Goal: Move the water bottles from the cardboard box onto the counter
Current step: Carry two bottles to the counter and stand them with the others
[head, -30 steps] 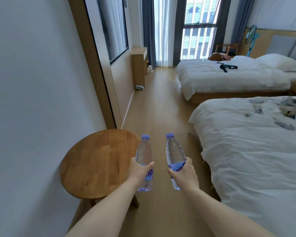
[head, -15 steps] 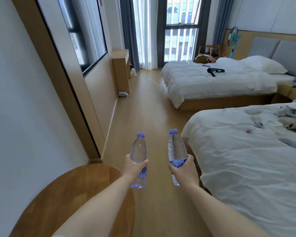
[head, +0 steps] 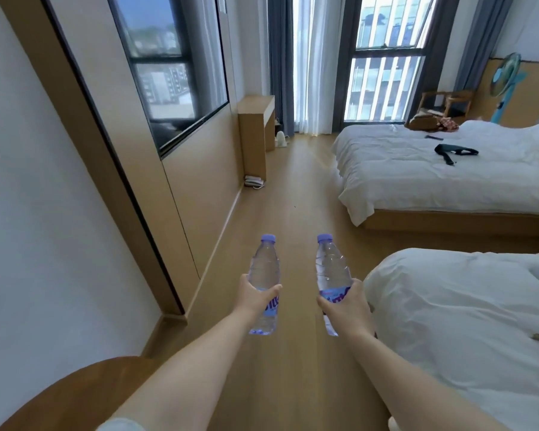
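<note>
Our left hand (head: 255, 298) wraps its fingers round the label band of the left bottle (head: 264, 283), and our right hand (head: 346, 309) grips the right bottle (head: 332, 276) the same way; both arms reach forward over the wooden floor (head: 293, 194). We take the near bed (head: 464, 321) as our landmark. The two bottles hang in the air just left of its rounded corner, apart from each other, the right one close to the bedding but not touching it. Left of the bed a strip of bare floor runs away toward the window (head: 383, 57), bounded on its far side by the panelled wall (head: 199, 181). Beyond the bed's far edge a gap of floor separates it from a second bed (head: 433, 175). The curved rim of a round wooden table (head: 84, 396) shows at the lower left. We count two bottles, two beds, one table. Each bottle stands nearly upright, long axis vertical, purple cap on top, the caps leaning slightly away from us.
</note>
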Available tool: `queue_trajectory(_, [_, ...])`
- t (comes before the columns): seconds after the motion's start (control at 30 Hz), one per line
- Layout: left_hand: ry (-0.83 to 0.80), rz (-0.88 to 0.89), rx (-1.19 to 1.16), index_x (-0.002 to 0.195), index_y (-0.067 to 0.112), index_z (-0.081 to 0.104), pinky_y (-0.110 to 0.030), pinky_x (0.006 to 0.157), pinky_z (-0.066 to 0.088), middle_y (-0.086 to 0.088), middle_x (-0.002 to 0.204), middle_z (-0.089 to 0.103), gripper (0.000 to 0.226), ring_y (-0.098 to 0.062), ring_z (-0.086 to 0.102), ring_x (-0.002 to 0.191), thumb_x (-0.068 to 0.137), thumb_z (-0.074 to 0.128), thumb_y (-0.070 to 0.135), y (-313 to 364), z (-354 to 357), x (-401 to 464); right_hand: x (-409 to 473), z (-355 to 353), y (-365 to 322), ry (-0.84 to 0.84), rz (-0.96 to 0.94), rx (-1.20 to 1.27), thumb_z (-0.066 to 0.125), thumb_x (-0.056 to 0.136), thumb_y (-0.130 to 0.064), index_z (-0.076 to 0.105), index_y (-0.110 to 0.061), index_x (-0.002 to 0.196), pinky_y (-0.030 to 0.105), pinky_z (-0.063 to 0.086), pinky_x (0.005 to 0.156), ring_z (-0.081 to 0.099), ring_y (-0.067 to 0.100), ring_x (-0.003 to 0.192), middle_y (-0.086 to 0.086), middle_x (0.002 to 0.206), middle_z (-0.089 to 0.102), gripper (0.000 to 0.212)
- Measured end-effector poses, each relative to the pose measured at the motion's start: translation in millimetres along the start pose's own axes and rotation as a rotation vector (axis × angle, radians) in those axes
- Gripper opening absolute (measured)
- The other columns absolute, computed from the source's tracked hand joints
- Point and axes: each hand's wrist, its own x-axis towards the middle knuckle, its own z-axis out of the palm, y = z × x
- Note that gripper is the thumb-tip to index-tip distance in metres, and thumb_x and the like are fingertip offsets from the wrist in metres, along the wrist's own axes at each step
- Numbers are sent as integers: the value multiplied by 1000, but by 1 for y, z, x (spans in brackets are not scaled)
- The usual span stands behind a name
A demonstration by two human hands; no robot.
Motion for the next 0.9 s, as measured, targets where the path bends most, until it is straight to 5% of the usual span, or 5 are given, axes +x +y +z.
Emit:
queue_trajectory(0.17, [67, -45, -22, 110, 12, 44, -20, 55, 39, 1, 91, 57, 49, -6, 55, 72, 78, 78, 24, 23, 17, 82, 90, 23, -20, -35, -19, -9, 74, 76, -42, 37, -20, 122, 26, 42, 58, 56, 14, 85, -5, 99, 51, 63])
queue_trajectory(0.27, [65, -77, 1, 114, 11, 44, -28, 66, 47, -6, 101, 60, 54, -17, 60, 82, 77, 80, 24, 32, 25, 140, 149, 42, -31, -35, -23, -46, 72, 76, -44, 37, -23, 118, 28, 43, 58, 57, 15, 87, -6, 99, 51, 59])
queue_trajectory(0.37, [63, -82, 17, 115, 9, 44, -37, 80, 52, -10, 104, 61, 57, -27, 63, 91, 74, 82, 24, 44, 29, 214, 219, 65, -47, -32, -6, -57, 71, 76, -42, 35, -24, 111, 42, 55, 74, 58, 19, 90, -5, 100, 50, 53])
queue_trajectory(0.53, [112, -66, 51, 112, 14, 45, -26, 58, 43, 1, 92, 61, 55, -13, 60, 74, 74, 81, 30, 83, 31, 344, 340, 95, -86, -10, 28, -96, 68, 76, -44, 36, -23, 110, 40, 52, 75, 57, 21, 90, -3, 101, 51, 51])
queue_trajectory(0.9, [-4, 15, 49, 98, 22, 42, -44, 85, 55, -3, 93, 64, 52, -23, 66, 85, 69, 84, 32, 178, 103, 590, 577, 129, -136, 5, 76, -98, 67, 76, -43, 36, -21, 122, 43, 51, 83, 56, 23, 98, -3, 105, 49, 59])
